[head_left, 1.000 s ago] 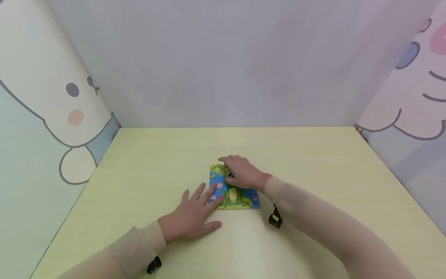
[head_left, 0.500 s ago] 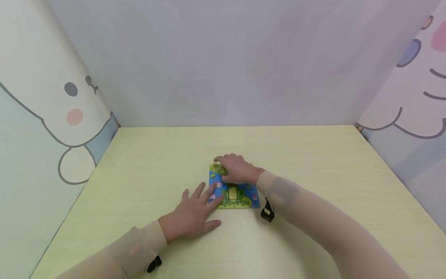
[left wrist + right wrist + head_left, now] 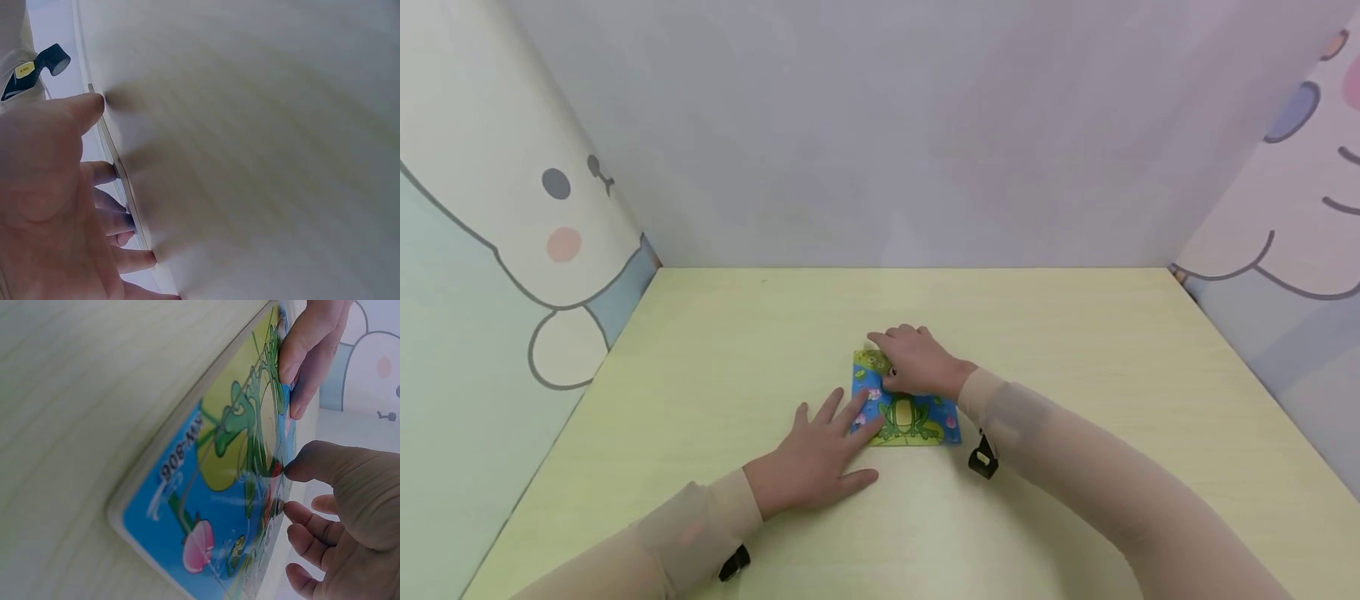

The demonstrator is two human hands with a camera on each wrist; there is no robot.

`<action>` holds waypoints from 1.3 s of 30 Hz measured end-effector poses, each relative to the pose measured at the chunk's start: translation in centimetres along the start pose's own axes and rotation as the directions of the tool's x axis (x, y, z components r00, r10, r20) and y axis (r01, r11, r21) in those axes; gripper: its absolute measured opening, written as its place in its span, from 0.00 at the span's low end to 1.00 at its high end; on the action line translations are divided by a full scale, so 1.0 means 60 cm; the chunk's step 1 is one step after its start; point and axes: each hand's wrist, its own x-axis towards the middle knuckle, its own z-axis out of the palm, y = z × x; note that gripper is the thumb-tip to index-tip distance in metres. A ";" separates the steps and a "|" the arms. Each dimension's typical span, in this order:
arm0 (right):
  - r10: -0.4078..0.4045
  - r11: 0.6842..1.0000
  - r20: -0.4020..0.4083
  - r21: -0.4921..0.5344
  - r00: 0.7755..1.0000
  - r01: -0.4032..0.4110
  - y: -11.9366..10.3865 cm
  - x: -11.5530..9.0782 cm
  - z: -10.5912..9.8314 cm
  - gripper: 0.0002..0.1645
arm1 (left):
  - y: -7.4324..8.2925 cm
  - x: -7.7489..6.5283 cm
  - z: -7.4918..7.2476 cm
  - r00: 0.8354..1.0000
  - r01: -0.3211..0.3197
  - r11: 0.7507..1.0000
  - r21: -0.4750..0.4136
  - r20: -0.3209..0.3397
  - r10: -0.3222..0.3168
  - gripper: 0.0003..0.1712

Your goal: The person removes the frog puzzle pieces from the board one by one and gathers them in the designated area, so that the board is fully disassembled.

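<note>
A frog jigsaw puzzle (image 3: pixel 904 421) lies on the table, a thin board with blue water and pink flowers. My left hand (image 3: pixel 816 462) lies flat with spread fingers, two fingertips over the puzzle's left edge. Over the upper part of the board, my right hand (image 3: pixel 921 362) pinches a puzzle piece at the frog's head with thumb and curled fingers. In the right wrist view, the thumb (image 3: pixel 312 461) and index tip meet the surface beside the frog's red mouth. The hand hides most of the head in the head view.
The pale yellow table (image 3: pixel 737 333) reaches back to a plain grey wall (image 3: pixel 880 142). Side panels with cartoon drawings (image 3: pixel 568 217) stand at left and right. Black wrist straps (image 3: pixel 983 457) hang below both sleeves.
My right hand has moved slightly left and back over the frog's head, covering more of the eye. The left hand keeps its place at the board's edge.
</note>
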 end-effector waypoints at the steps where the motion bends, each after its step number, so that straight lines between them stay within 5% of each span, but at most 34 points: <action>1: -0.003 1.000 -0.003 -0.001 1.000 0.003 0.000 0.000 0.000 0.43 | 0.000 0.000 0.000 1.000 0.001 1.000 0.001 0.000 -0.001 0.39; 15: 0.011 0.989 0.050 0.148 0.999 -0.018 0.006 0.007 0.010 0.46 | 0.004 0.002 0.002 1.000 0.003 1.000 -0.014 -0.005 -0.003 0.38; 30: -0.014 0.983 -0.020 0.181 1.000 0.017 0.009 0.003 0.010 0.48 | 0.001 0.002 0.000 1.000 0.007 1.000 -0.020 -0.008 -0.007 0.38; 39: -0.009 0.974 0.028 0.225 1.000 0.002 0.014 0.013 0.013 0.47 | 0.000 0.004 0.003 1.000 0.006 0.999 -0.034 -0.002 -0.006 0.38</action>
